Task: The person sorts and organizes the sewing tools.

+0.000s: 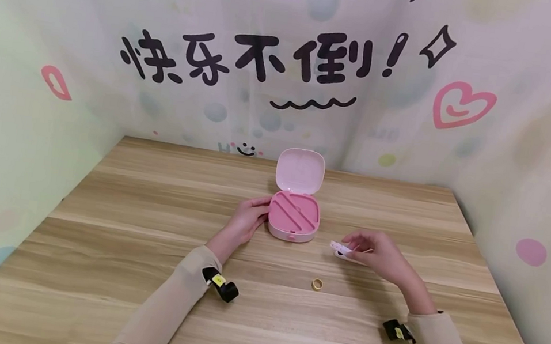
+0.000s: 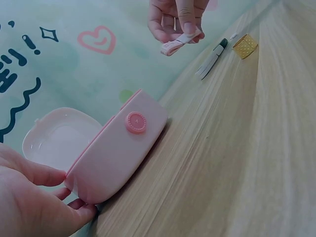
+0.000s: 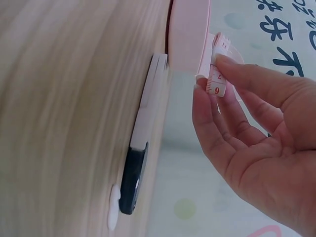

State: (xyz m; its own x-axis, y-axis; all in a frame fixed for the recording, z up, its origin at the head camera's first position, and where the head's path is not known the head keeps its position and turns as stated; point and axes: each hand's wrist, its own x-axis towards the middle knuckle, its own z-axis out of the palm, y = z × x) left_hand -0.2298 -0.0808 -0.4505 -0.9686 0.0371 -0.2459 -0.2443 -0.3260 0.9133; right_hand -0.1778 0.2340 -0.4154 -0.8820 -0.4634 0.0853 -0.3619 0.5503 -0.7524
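A pink lidded box (image 1: 291, 235) stands open on the table, its pale lid (image 1: 300, 170) raised at the back and diagonal dividers inside. My left hand (image 1: 246, 220) grips its left side; in the left wrist view the thumb is at the upper edge and fingers are near the base. My right hand (image 1: 374, 253) pinches a folded tape measure (image 3: 217, 81) with red numbers, held above the table. Below it lies a slim white item with a dark end (image 3: 133, 177), kind unclear. A gold ring (image 1: 317, 284) lies nearer me.
A small white piece (image 3: 114, 207) lies beside the dark end. The wooden table (image 1: 143, 224) meets a printed cloth backdrop (image 1: 241, 115) behind the box, with more cloth at both sides. Black straps with cameras (image 1: 221, 284) sit on both wrists.
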